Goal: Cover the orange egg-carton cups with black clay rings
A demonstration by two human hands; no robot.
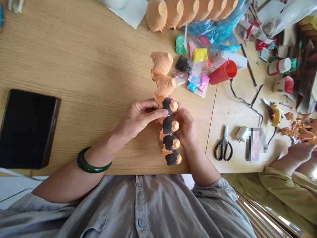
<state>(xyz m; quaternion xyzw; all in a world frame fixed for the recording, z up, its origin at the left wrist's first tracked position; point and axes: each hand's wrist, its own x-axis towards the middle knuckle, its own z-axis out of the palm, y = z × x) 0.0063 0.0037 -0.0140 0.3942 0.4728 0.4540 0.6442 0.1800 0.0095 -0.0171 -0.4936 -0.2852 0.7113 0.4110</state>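
Between my hands is a long strip of orange bumps (162,86), perhaps an egg-carton piece covered in clay. The lower bumps carry black clay (168,125) around their orange tips; the upper two are all orange. My left hand (141,117) grips the strip from the left, its thumb pressing on the black clay of the third bump from the top. From the right, my right hand (184,124) wraps behind the strip, fingertips near that same bump. Small packets of coloured clay, among them a black packet (183,63) and a yellow one (200,55), lie beyond my right hand.
A larger orange bumpy piece (189,13) sits at the top beside a blue plastic bag (213,33). Right of my hands are a red cup (224,72), scissors (223,145) and a white charger (242,134). A dark tablet (27,129) lies left. Another person's hand (300,153) rests at far right.
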